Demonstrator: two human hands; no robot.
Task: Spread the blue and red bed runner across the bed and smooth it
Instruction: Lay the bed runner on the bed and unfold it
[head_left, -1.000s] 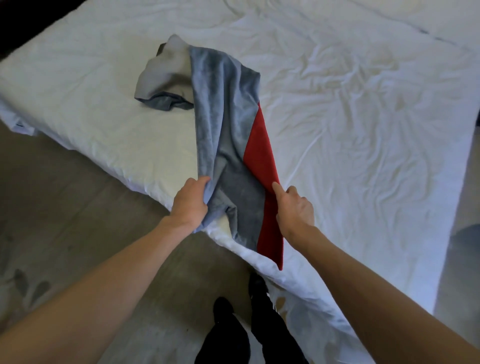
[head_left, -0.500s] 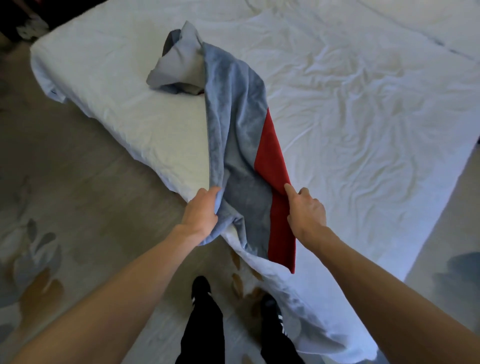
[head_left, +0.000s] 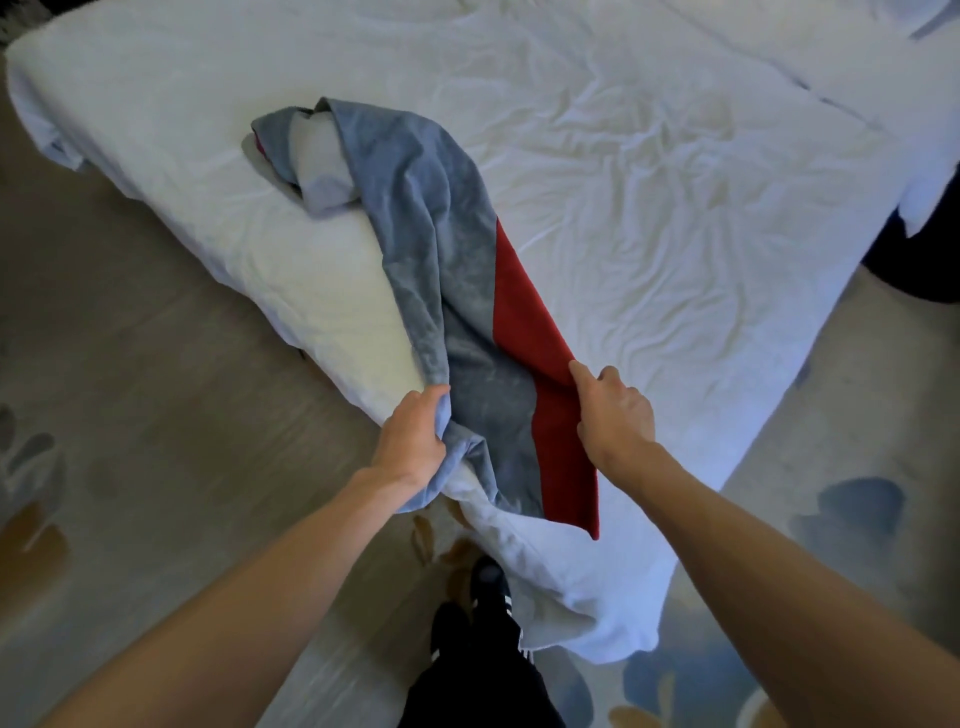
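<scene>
Gripping the near end of the bed runner (head_left: 441, 260), left hand (head_left: 415, 441) clutching blue, right hand (head_left: 615, 415) pinching red, the person should draw it taut evenly; its far end lies bunched on the bed (head_left: 675, 208).

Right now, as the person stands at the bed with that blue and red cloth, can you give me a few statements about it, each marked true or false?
1. The left hand grips the blue side of the bed runner. True.
2. The right hand lies flat on the bed. False: it pinches the runner's red edge.
3. The bed runner is spread flat. False: its far end is bunched in a heap.
4. Its near end hangs over the bed's edge. True.
</scene>
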